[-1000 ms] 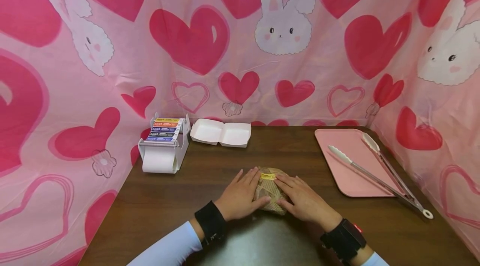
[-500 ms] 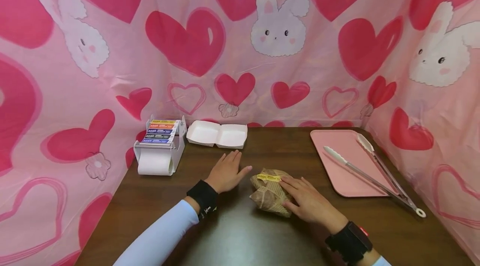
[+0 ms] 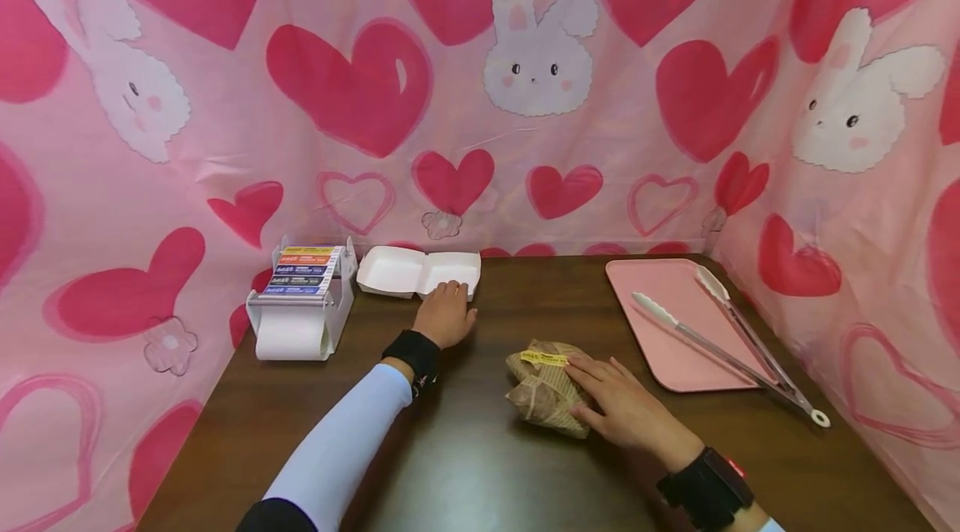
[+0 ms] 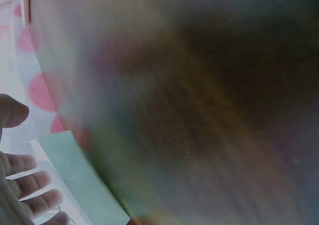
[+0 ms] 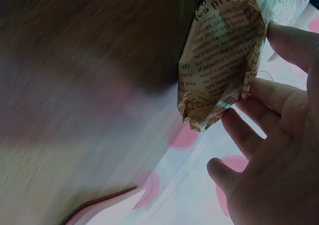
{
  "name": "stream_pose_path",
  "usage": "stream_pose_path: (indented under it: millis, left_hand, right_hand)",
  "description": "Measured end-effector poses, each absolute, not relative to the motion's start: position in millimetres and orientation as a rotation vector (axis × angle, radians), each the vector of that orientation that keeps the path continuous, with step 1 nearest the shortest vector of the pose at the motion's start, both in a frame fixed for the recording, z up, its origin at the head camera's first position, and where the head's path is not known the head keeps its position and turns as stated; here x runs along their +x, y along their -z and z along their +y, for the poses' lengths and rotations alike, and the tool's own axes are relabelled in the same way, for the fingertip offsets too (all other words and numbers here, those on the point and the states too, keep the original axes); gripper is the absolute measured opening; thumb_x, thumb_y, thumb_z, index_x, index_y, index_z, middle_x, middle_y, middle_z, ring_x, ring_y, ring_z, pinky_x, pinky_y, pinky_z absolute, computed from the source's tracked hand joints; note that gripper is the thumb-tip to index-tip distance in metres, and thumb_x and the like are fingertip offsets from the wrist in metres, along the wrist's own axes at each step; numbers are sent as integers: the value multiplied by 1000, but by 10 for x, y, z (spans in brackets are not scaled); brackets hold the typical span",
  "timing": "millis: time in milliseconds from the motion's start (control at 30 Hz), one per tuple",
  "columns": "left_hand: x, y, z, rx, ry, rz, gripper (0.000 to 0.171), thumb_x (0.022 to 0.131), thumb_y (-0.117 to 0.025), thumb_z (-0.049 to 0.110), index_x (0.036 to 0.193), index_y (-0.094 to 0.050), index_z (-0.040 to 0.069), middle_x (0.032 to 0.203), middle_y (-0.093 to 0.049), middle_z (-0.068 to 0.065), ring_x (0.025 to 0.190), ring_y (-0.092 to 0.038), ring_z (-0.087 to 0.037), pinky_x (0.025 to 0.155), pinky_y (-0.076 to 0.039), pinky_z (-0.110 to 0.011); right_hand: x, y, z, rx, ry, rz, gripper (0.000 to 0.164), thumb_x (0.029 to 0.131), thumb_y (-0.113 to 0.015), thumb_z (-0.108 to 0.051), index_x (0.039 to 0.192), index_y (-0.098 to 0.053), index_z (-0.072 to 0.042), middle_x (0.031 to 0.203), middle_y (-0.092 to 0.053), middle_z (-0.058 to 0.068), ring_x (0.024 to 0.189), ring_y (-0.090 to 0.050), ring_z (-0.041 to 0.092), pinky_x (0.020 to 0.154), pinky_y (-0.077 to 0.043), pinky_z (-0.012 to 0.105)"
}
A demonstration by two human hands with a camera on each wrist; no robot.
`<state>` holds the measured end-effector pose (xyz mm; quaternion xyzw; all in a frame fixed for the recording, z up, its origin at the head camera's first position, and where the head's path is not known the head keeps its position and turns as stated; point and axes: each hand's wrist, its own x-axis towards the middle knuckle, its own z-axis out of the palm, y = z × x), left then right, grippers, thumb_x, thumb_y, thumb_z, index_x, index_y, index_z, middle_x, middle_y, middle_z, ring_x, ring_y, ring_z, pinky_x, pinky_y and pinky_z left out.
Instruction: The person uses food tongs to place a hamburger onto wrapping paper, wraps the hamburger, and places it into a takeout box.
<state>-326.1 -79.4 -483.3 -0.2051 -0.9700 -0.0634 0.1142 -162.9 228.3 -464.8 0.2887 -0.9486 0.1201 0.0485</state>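
An unfolded white clamshell takeout box (image 3: pixel 392 270) lies at the back of the table. My left hand (image 3: pixel 444 315) reaches to its near right edge, fingertips overlapping the box in the head view. In the left wrist view the fingers (image 4: pixel 35 182) are spread and loosely bent beside the box wall (image 4: pixel 79 180). A parcel wrapped in brown newsprint paper (image 3: pixel 547 397), with a yellow label (image 3: pixel 543 358) on top, sits mid-table. My right hand (image 3: pixel 626 409) rests along its right side, fingers extended. The right wrist view shows the fingertips against the folded newsprint (image 5: pixel 224 56).
Left of the box stands a label dispenser (image 3: pixel 300 298) with several coloured label strips and a white roll. On the right, metal tongs (image 3: pixel 731 355) lie across a pink tray (image 3: pixel 678 286). A pink heart-and-rabbit curtain (image 3: pixel 465 123) surrounds the table.
My left hand has left the wrapped parcel and moved forward and left to the takeout box. The right hand has stayed on the parcel. The head view has turned slightly right.
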Motion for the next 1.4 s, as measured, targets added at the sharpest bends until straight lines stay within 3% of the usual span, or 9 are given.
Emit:
stream_pose_path:
  millis: [300, 633, 1000, 1400]
  left_hand:
    - [-3405, 4845, -729, -535, 184, -2908, 39, 99, -63, 31, 121, -61, -1, 114, -61, -18, 110, -57, -34, 91, -52, -48]
    - [-3444, 4856, -687, -533, 179, -2920, 39, 99, -64, 32, 119, -63, -1, 110, -65, -17, 106, -60, -34, 90, -52, -48]
    - [-3300, 4933, -716, -587, 100, -2881, 35, 100, -62, 36, 108, -69, 2, 99, -68, -14, 97, -63, -31, 80, -54, -48]
    - [-3003, 4892, -865, -753, 103, -2707, 14, 95, -68, 19, 92, -69, 5, 87, -69, -9, 83, -65, -28, 67, -56, -44]
  right_hand:
    - [-1592, 4637, 2389, 831, -375, -2915, 59, 96, -69, -33, 145, -54, -4, 151, -51, 15, 136, -49, 37, 112, -30, 65]
    - [-1594, 4631, 2410, 802, -365, -2928, 59, 96, -69, -34, 145, -54, -4, 151, -51, 14, 136, -49, 35, 113, -29, 64]
    - [-1595, 4641, 2414, 804, -376, -2886, 60, 93, -73, -31, 142, -56, -3, 148, -53, 15, 134, -51, 37, 112, -30, 64]
    - [-1575, 4614, 2402, 798, -402, -2888, 59, 94, -72, -31, 142, -56, -2, 149, -53, 15, 135, -50, 37, 112, -30, 65]
